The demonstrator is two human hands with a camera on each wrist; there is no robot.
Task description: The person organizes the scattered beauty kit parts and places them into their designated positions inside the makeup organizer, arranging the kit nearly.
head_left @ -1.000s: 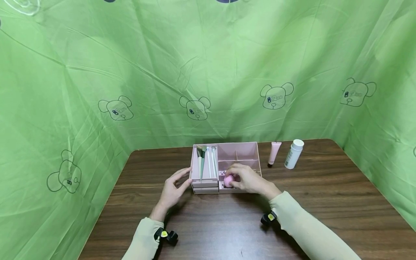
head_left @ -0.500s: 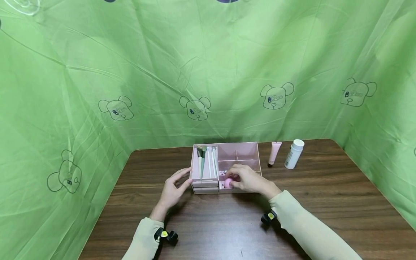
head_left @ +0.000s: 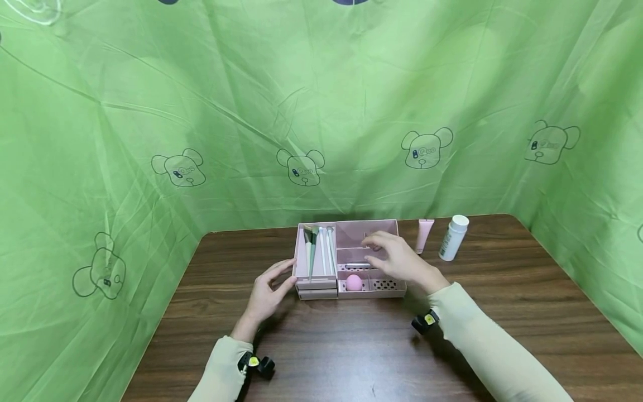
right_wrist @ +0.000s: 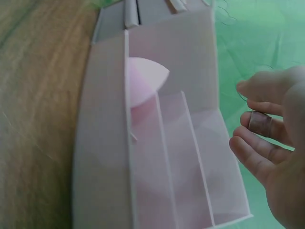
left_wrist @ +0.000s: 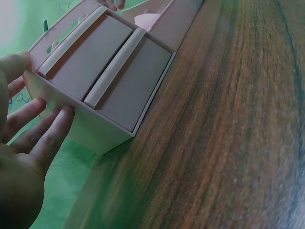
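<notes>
A pink desktop organizer [head_left: 372, 293] stands on the table, with drawers at its left and open compartments at its right. My left hand [head_left: 265, 296] touches the organizer's left side; in the left wrist view the fingertips [left_wrist: 64, 117] rest against the side wall and the thumb lies at the top edge. A pink makeup sponge [head_left: 354, 283] sits in the front left compartment. Above the right compartments hovers my right hand [head_left: 397, 258], fingers relaxed and apart, holding nothing. Several makeup brushes [head_left: 321, 251] lie on the organizer's top left tray. A slim silvery stick [head_left: 355, 266] lies in the middle compartment.
Right of the organizer stand a pink squeeze tube [head_left: 424, 237] and a white bottle with a white cap [head_left: 454, 238]. The wooden table [head_left: 331, 346] extends toward the front. A green printed curtain [head_left: 351, 111] hangs behind and on both sides.
My right hand has let go of the pink sponge, leaving it in the front compartment, and has moved up and to the right. The left hand has stayed at the organizer's side.
</notes>
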